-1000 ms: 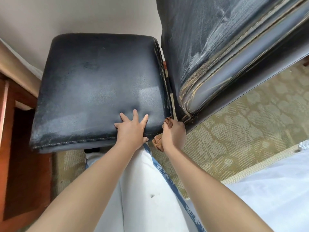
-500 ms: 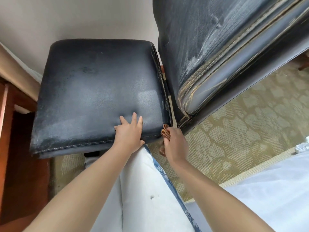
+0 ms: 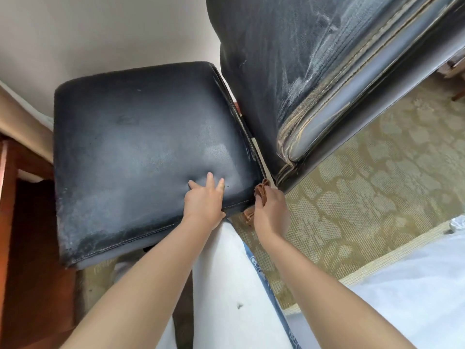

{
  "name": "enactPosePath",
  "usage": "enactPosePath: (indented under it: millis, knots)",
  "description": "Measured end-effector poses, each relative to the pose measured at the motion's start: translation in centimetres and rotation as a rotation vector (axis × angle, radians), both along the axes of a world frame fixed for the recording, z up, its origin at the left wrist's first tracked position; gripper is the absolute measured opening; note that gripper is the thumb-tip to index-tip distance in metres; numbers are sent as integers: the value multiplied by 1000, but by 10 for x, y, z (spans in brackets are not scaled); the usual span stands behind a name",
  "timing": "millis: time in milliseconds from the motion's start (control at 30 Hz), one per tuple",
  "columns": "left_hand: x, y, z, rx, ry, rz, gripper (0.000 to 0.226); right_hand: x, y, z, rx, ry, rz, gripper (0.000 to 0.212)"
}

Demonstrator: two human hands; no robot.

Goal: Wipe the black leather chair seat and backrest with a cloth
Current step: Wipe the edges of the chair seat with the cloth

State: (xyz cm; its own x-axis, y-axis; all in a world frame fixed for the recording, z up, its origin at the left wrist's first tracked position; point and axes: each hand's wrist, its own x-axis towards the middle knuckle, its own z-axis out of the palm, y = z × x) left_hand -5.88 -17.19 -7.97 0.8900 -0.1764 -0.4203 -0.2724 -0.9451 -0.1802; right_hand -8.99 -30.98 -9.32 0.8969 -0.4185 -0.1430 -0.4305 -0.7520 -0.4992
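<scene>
Looks like hotel room or bedroom. Patterned beige-olive carpet (image 3: 377,187) wall to wall. White bed linen (image 3: 415,285) at lower right, pale bed edge (image 3: 392,255) running alongside carpet. Plain off-white wall (image 3: 100,34) behind. Reddish-brown wooden furniture (image 3: 15,222) at left, kind unclear. Worn black leather chair seat (image 3: 138,147) and backrest (image 3: 289,59), upholstery cracked and frayed at seams. Wooden leg of another furniture piece (image 3: 459,95) at far right edge.

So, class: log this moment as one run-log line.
left hand: presses seat | right hand: grips cloth at seat corner | backrest: untouched
</scene>
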Motion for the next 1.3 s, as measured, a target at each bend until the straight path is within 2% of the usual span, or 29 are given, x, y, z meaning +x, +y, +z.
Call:
enactPosePath:
  millis: [67, 233, 367, 500, 667, 800, 1033, 1300]
  knots:
    - [1, -3, -1, -4, -17, -9, 83, 19, -8, 2, 14, -28, -25, 27]
    - [8, -10, 3, -6, -15, -1, 83, 55, -14, 6, -127, -64, 30, 21]
    - [12, -11, 3, -4, 5, 0, 85, 49, -11, -2, -215, -47, 145, 24]
    - [12, -11, 3, -6, -14, 0, 85, 30, -11, -9, -183, -70, 212, 29]
    - [12, -15, 0, -17, -20, 24, 85, 41, -15, -3, -113, -57, 155, 30]
    - [18, -15, 0, -14, -25, 3, 87, 62, -17, -2, -152, -41, 115, 22]
    - [27, -22, 3, 45, -13, -64, 88, 87, -14, -8, -236, -56, 125, 23]
    - [26, -16, 5, 58, -25, -133, 85, 57, -25, -16, -277, -92, 133, 19]
